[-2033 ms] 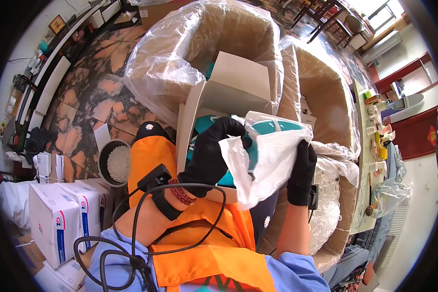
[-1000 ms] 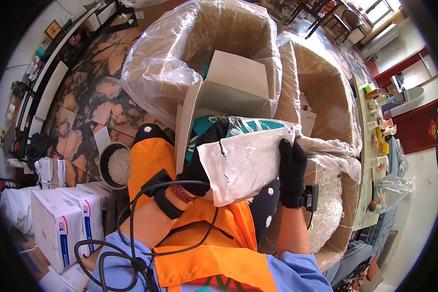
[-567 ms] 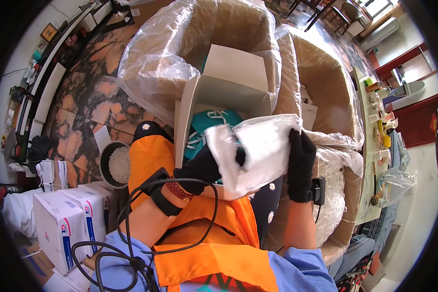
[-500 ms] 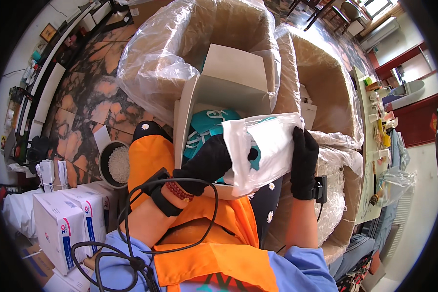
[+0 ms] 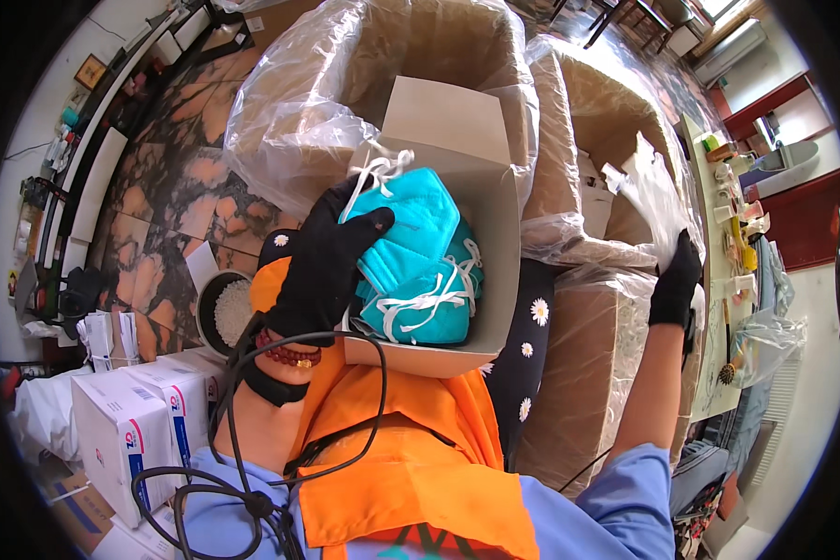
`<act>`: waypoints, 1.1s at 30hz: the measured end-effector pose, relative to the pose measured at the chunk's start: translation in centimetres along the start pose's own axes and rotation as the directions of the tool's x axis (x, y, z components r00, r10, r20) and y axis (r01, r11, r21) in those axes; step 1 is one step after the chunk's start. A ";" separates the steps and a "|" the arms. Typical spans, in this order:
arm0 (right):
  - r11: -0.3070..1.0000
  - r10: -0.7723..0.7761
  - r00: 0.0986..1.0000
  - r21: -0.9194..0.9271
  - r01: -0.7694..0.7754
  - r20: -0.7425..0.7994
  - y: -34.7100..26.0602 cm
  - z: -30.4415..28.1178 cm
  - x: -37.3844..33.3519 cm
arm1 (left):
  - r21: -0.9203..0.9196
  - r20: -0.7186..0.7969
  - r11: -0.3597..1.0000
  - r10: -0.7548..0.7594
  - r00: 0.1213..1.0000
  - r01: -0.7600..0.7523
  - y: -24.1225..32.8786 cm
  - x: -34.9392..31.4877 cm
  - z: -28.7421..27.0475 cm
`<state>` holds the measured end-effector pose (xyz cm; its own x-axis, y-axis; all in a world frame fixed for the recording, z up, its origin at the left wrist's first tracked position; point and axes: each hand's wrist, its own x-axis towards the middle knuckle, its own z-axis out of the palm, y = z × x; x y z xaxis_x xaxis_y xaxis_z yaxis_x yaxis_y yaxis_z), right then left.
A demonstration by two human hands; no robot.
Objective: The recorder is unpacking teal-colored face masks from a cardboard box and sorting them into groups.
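My left hand, in a black glove, is closed on a teal folded face mask with white straps. It holds the mask over the left side of an open cardboard box at my lap. More teal masks lie in the box, their white straps loose on top. Out to the right, my gloved right hand grips a crumpled white plastic bag beside a plastic-lined carton. The fingertips of the right hand are partly hidden.
A large plastic-lined carton stands beyond the box. At left are a bucket of white pellets and stacked white packages. A black cable loops over my left forearm. A cluttered table runs along the right.
The white bag has gone from above the box to the far right with my right hand, and now hangs crumpled. My left hand has come out of the bag and holds a mask over the box.
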<state>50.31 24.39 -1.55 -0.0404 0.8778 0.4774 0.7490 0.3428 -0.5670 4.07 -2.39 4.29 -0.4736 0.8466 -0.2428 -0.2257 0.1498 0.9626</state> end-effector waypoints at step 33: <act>0.916 -0.028 0.908 0.375 -0.143 0.417 -25.6 10.2 -11.9 | 0.798 0.551 0.088 0.295 0.781 -0.596 -8.6 0.6 3.9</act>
<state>24.89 8.62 0.43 -0.3336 0.9273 0.1698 0.4440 0.3135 -0.8394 9.03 -1.18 -3.72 0.0325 0.9865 0.1602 0.9421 -0.0838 0.3248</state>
